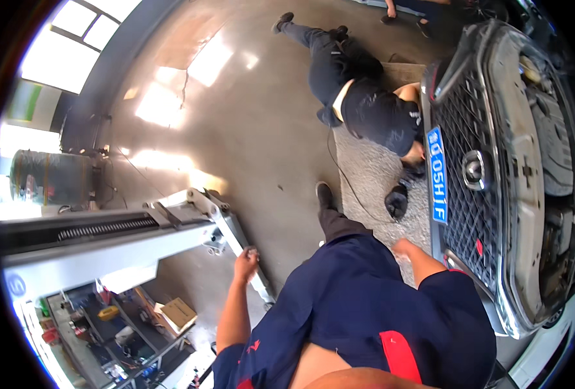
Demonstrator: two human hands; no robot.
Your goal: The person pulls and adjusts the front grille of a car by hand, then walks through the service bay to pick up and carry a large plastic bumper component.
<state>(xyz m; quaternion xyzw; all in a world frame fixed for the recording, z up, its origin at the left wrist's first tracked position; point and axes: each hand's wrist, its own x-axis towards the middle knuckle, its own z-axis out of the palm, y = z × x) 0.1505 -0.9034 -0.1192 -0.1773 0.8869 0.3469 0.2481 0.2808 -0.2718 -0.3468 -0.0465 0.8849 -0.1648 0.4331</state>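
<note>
My left hand (pixel 247 264) is raised at the middle left with its fingers curled closed. Whatever may be in it is too small to make out. Just behind it in the picture runs the grey arm (pixel 239 243) of a vehicle lift; I cannot tell whether the hand touches it. My right hand (pixel 402 248) hangs in front of my body, close to the front bumper (pixel 459 262) of a car with a black mesh grille (pixel 465 123). This hand is small and blurred, and its fingers do not show clearly.
Another person (pixel 371 97) lies on a grey mat (pixel 358 155), head by the bumper, one dark-gloved hand (pixel 397 202) on the mat. A thin cable (pixel 347 178) crosses the mat. At left stand a lift post (pixel 99 253), a tank (pixel 51 176) and a tool cart (pixel 122 318) bearing a cardboard box (pixel 178 313).
</note>
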